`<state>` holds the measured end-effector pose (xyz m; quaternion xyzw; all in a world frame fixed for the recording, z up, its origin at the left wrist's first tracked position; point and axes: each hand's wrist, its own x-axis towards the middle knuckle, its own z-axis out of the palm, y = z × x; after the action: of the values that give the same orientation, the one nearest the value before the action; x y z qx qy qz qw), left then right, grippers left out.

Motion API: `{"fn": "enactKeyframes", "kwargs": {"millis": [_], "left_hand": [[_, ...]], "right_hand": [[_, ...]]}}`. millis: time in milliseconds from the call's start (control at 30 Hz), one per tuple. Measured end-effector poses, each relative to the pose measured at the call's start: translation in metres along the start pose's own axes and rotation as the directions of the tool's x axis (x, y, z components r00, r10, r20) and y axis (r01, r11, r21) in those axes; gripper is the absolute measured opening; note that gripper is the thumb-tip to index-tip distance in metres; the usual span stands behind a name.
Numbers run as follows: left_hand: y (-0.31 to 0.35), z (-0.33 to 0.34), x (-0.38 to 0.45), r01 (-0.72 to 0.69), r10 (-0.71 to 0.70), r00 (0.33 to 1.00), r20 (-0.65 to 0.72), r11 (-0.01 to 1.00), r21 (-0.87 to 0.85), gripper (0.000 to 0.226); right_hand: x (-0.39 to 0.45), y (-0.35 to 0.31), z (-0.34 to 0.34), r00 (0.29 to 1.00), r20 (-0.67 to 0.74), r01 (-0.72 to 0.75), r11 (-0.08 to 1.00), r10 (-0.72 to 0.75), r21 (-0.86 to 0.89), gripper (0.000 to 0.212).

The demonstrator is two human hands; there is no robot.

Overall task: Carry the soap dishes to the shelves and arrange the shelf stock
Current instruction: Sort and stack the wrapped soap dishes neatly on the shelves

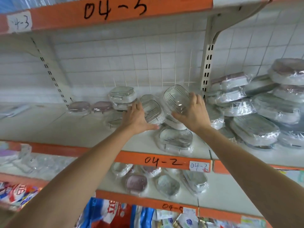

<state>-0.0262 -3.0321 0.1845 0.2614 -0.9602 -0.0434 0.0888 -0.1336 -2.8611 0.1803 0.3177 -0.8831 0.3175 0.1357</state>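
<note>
Hands working mid-shelf (82, 129): right hand (192, 112) gripping a clear soap dish (176, 97), tilting it upright; left hand (138, 119) spread flat, steadying the neighbouring dish (152, 111).

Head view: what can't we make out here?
- Left hand and right hand: only their backs show, so palm contact with the clear dishes is hidden.
- Dishes under the hands: partly covered, count unclear.
- Wrapped stack, right: cut off by the frame edge.
- Packets, bottom: print blurred, cut off by the frame edge.
- Far left of shelf 04-2: blurred.
</note>
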Motion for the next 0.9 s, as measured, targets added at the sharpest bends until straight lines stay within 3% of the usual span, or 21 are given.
{"fn": "enactKeyframes", "kwargs": {"millis": [333, 633, 900], "left_hand": [[-0.035, 0.01, -0.096, -0.046, 0.046, 0.998, -0.044, 0.999, 0.007, 0.121], [-0.051, 0.039, -0.193, -0.126, 0.122, 0.99, 0.075, 0.991, 0.051, 0.129], [-0.056, 0.087, -0.233, -0.146, 0.117, 0.96, 0.256, 0.984, 0.101, 0.121]], "right_hand": [[-0.095, -0.031, 0.006, 1.0, 0.009, -0.004, 0.999, 0.004, 0.034, 0.097], [-0.196, -0.038, -0.01, 0.99, 0.135, -0.027, 1.0, 0.028, -0.011, 0.094], [-0.264, -0.01, 0.009, 0.943, 0.304, -0.111, 0.99, 0.134, -0.092, 0.096]]}}
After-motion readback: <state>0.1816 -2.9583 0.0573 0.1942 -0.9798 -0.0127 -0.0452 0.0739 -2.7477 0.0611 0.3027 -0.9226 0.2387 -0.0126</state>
